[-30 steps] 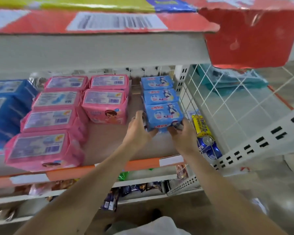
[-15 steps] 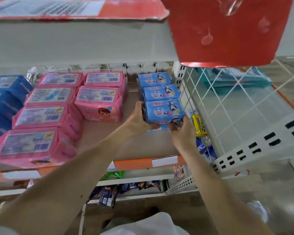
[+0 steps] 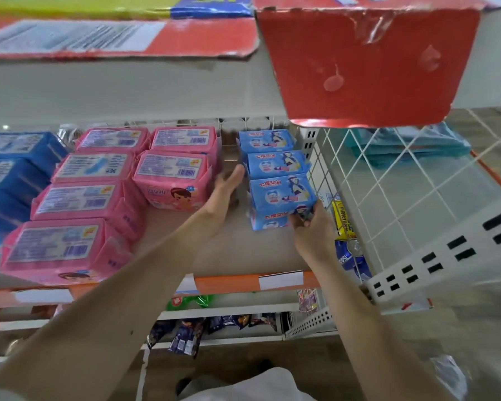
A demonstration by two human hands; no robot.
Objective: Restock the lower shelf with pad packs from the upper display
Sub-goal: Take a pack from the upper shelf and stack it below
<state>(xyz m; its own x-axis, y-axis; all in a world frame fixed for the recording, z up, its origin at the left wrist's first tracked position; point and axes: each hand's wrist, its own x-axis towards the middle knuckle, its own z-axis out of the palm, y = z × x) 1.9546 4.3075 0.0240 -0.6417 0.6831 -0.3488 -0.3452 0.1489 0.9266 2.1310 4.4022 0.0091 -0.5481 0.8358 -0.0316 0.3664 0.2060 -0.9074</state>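
Since the earlier frame, left hand (image 3: pixel 227 185) has left the front light-blue plastic pad pack (image 3: pixel 281 195), fingers straight; right hand (image 3: pixel 311 227) grips its corner on the beige shelf (image 3: pixel 243 250); restocking seems partly done, gaps remaining

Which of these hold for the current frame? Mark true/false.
1. The right hand holds the front light-blue pack. True.
2. The left hand grips a pink pack. False: its fingers are straight, in the gap between the pink packs and the light-blue row.
3. The light-blue packs sit against the wire side panel. True.
4. A green box overhangs the shelf above. False: the overhanging box is red.
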